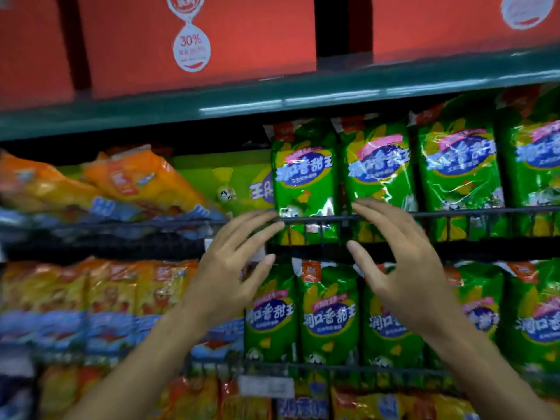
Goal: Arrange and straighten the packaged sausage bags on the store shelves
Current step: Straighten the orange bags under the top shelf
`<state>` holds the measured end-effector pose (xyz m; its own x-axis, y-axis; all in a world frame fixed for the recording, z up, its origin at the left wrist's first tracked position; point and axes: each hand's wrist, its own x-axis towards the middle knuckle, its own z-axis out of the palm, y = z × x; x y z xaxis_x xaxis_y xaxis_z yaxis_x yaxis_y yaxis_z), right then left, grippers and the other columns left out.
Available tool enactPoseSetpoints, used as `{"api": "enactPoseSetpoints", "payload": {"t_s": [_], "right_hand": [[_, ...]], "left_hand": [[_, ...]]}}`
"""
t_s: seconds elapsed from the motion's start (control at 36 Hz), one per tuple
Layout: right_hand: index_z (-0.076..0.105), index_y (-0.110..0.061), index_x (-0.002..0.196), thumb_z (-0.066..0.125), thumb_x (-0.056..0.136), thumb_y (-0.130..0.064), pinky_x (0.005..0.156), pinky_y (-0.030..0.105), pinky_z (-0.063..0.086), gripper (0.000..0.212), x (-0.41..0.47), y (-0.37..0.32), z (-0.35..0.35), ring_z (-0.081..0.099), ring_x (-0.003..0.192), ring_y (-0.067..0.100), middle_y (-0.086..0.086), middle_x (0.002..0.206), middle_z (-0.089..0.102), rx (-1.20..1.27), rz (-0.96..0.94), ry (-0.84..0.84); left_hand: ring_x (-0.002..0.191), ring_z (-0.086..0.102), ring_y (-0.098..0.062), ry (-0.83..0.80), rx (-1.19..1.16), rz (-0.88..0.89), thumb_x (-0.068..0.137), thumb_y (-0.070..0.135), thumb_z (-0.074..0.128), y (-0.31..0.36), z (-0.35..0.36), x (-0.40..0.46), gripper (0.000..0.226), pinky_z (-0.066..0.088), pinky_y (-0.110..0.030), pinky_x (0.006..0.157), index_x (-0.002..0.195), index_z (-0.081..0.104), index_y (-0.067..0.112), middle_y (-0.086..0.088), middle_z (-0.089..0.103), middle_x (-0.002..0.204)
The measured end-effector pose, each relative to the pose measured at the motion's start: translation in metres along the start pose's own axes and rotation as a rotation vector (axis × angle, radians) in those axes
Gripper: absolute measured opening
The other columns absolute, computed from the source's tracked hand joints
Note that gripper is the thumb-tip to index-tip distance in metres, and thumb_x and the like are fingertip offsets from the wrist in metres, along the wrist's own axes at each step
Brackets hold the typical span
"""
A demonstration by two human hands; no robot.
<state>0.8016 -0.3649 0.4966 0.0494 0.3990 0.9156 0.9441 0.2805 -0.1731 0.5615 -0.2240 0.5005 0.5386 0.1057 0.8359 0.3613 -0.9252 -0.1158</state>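
Observation:
Green sausage bags stand upright in a row on the middle shelf. The leftmost green bag (304, 177) sits between my two hands. My left hand (233, 262) is open, its fingertips at the wire rail just left of that bag's lower corner. My right hand (397, 259) is open too, its fingertips at the rail by the second green bag (378, 168). Neither hand holds anything. A green bag (224, 180) lies flat behind, to the left. Orange bags (142, 177) lean tilted on the left of the same shelf.
A black wire rail (485, 212) fronts the middle shelf. More green bags (328, 310) and orange bags (121, 292) stand on the shelf below. Red boxes (194, 40) fill the top shelf above a dark green shelf edge (272, 95).

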Motion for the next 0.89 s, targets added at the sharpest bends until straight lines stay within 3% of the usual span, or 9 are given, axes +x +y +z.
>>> {"api": "enactPoseSetpoints", "payload": {"t_s": [0.14, 0.22, 0.33, 0.56, 0.64, 0.72, 0.83, 0.89], "right_hand": [[0.052, -0.017, 0.148, 0.064, 0.101, -0.032, 0.116, 0.03, 0.04, 0.052, -0.002, -0.044, 0.027, 0.038, 0.143, 0.0, -0.015, 0.146, 0.048, 0.158, -0.063, 0.013], [0.05, -0.019, 0.149, 0.066, 0.1, -0.03, 0.118, 0.021, 0.034, 0.053, 0.003, -0.071, 0.051, 0.041, 0.143, 0.001, -0.013, 0.147, 0.05, 0.224, -0.097, -0.017], [0.046, -0.021, 0.152, 0.065, 0.099, -0.033, 0.115, 0.031, 0.04, 0.057, 0.023, -0.112, 0.09, 0.044, 0.141, 0.003, -0.01, 0.149, 0.052, 0.302, -0.058, -0.072], [0.03, -0.026, 0.159, 0.064, 0.1, -0.04, 0.113, 0.023, 0.041, 0.07, 0.079, -0.161, 0.148, 0.044, 0.14, 0.001, -0.011, 0.153, 0.048, 0.253, 0.04, -0.094], [0.036, -0.027, 0.156, 0.063, 0.099, -0.044, 0.106, 0.027, 0.047, 0.065, 0.093, -0.156, 0.149, 0.054, 0.132, 0.007, -0.008, 0.144, 0.058, 0.197, 0.1, -0.151], [0.055, -0.027, 0.141, 0.055, 0.096, -0.056, 0.093, 0.016, 0.047, 0.054, 0.103, -0.148, 0.144, 0.061, 0.121, 0.007, -0.016, 0.129, 0.065, 0.093, 0.126, -0.282], [0.064, -0.026, 0.124, 0.046, 0.09, -0.065, 0.081, 0.033, 0.052, 0.055, 0.108, -0.142, 0.142, 0.067, 0.102, 0.01, -0.009, 0.112, 0.073, 0.029, 0.141, -0.3], [0.065, -0.023, 0.116, 0.045, 0.091, -0.064, 0.067, 0.03, 0.047, 0.052, 0.108, -0.141, 0.145, 0.067, 0.089, 0.012, -0.007, 0.1, 0.073, 0.005, 0.135, -0.25]], "left_hand": [[0.149, 0.04, -0.021, 0.1, 0.062, -0.049, 0.106, 0.025, 0.054, -0.027, -0.029, -0.048, 0.042, 0.034, -0.044, 0.122, 0.146, 0.056, 0.013, 0.001, 0.049, 0.155], [0.146, 0.042, -0.021, 0.186, 0.103, -0.089, 0.104, 0.021, 0.056, -0.053, -0.046, -0.07, 0.042, 0.034, -0.04, 0.122, 0.145, 0.057, 0.012, -0.001, 0.051, 0.152], [0.145, 0.042, -0.02, 0.288, 0.058, -0.209, 0.103, 0.017, 0.058, -0.081, -0.06, -0.092, 0.041, 0.033, -0.036, 0.121, 0.143, 0.058, 0.009, -0.003, 0.052, 0.148], [0.153, 0.03, -0.016, 0.144, 0.004, -0.177, 0.104, 0.027, 0.056, -0.127, -0.074, -0.108, 0.049, 0.022, -0.027, 0.126, 0.15, 0.051, 0.013, 0.001, 0.046, 0.157], [0.154, 0.026, -0.012, 0.093, -0.061, -0.135, 0.105, 0.031, 0.054, -0.137, -0.08, -0.105, 0.052, 0.018, -0.019, 0.125, 0.154, 0.046, 0.016, 0.006, 0.04, 0.16], [0.155, 0.025, -0.011, 0.11, -0.077, -0.11, 0.107, 0.025, 0.053, -0.138, -0.083, -0.096, 0.052, 0.017, -0.02, 0.126, 0.157, 0.042, 0.016, 0.005, 0.037, 0.161], [0.153, 0.022, -0.002, 0.153, -0.165, -0.229, 0.107, 0.034, 0.043, -0.128, -0.085, -0.081, 0.06, 0.018, -0.017, 0.124, 0.162, 0.027, 0.019, 0.006, 0.032, 0.163], [0.155, 0.019, -0.006, 0.139, -0.169, -0.293, 0.107, 0.042, 0.04, -0.123, -0.084, -0.075, 0.065, 0.018, -0.023, 0.124, 0.165, 0.016, 0.021, 0.006, 0.024, 0.168]]}}
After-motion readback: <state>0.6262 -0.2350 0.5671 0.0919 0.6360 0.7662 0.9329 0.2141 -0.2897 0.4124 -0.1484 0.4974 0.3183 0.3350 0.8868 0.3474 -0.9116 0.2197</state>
